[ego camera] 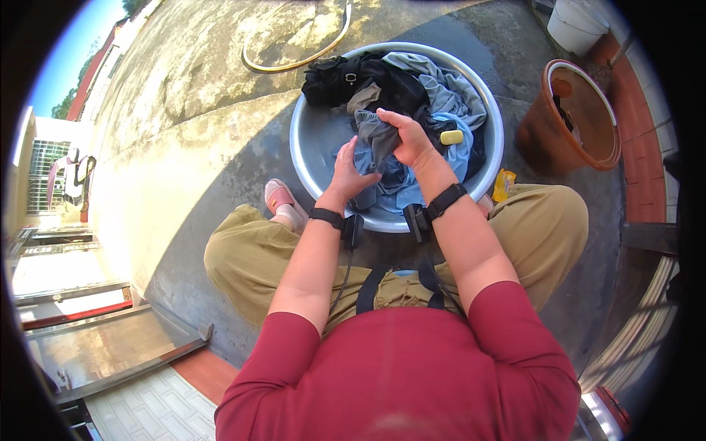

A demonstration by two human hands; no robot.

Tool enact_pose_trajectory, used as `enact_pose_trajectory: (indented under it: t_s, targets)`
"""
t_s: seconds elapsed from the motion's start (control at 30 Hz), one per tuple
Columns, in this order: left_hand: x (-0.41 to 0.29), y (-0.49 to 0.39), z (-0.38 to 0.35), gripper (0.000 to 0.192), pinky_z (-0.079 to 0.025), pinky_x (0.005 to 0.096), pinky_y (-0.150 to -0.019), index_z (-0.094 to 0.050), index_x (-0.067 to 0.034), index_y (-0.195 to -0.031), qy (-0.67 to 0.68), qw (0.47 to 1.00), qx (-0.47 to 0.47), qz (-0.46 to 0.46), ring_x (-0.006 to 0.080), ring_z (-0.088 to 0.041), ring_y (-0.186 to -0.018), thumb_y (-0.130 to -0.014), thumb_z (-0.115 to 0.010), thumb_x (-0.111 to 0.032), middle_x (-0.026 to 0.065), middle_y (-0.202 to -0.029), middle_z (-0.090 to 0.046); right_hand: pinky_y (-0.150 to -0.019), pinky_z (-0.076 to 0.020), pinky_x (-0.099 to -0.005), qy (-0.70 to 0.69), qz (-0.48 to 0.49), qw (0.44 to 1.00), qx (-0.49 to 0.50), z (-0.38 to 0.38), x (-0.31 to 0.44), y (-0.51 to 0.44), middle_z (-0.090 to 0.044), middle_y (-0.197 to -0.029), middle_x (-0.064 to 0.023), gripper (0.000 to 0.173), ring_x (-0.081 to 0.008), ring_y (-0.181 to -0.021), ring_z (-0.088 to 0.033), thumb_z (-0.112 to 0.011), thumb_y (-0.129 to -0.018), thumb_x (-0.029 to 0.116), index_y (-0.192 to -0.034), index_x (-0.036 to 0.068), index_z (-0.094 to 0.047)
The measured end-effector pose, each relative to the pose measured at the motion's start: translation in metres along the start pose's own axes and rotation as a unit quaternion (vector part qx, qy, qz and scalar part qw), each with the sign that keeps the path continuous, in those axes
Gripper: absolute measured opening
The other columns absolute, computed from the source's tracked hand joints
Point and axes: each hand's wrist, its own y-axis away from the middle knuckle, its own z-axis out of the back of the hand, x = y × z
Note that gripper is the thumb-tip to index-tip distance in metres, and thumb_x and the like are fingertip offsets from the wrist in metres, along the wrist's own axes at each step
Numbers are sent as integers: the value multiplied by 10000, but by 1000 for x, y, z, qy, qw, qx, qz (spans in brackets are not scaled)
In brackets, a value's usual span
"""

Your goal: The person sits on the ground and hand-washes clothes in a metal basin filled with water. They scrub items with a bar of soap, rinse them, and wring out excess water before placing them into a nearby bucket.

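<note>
A round metal basin (298,144) on the concrete before me holds wet clothes. Over it my right hand (411,138) grips a dark grey cloth piece with a ribbed edge (376,132), probably a sock. To the left, my left hand (350,173) is spread with thumb and fingers apart, near the cloth's lower left side, nothing visible in it. Black clothing with a buckle (386,82) fills the basin's far side. Grey-blue fabric (455,96) lies at the far right, light blue fabric (460,160) below it. A yellow soap bar (451,137) rests on the clothes right of my right hand.
An orange-brown bucket (535,129) stands right of the basin, a white bucket (576,27) beyond it. A yellow packet (503,184) lies by my right knee. A hose (287,68) curves over the concrete beyond the basin. Cables hang from both wrist straps.
</note>
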Motion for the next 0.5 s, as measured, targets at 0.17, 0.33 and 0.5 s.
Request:
enact_pose_trajectory:
  t_s: [0.17, 0.33, 0.5]
  targets:
    - [-12, -25, 7, 763, -348, 338, -1024, -417, -29, -1307, 262, 957, 121, 30, 224, -385, -1255, -667, -811, -159, 113, -1397, -365, -761, -498, -311, -76, 44, 995, 39, -8, 2, 0, -658, -892, -69, 138, -185, -813, -625, -609, -876, 173, -929, 49, -639]
    - [-6, -34, 20, 610, -363, 369, -1017, -453, -71, -1283, 371, 912, 175, 24, 224, -394, -1260, -752, -745, -143, 86, -1343, -432, -803, -499, -310, -48, 104, 993, 27, -1, 28, -1, -662, -931, -84, 206, -178, -872, -624, -607, -889, 168, -1020, 10, -625]
    - [-10, -33, -13, 496, -364, 345, -1017, -469, -70, -1278, 395, 908, 137, 25, 229, -417, -1252, -825, -660, -135, 116, -1304, -471, -899, -462, -310, 77, 180, 980, 27, -4, 34, 4, -576, -1208, -137, 220, -182, -994, -603, -585, -902, 160, -982, -25, -671]
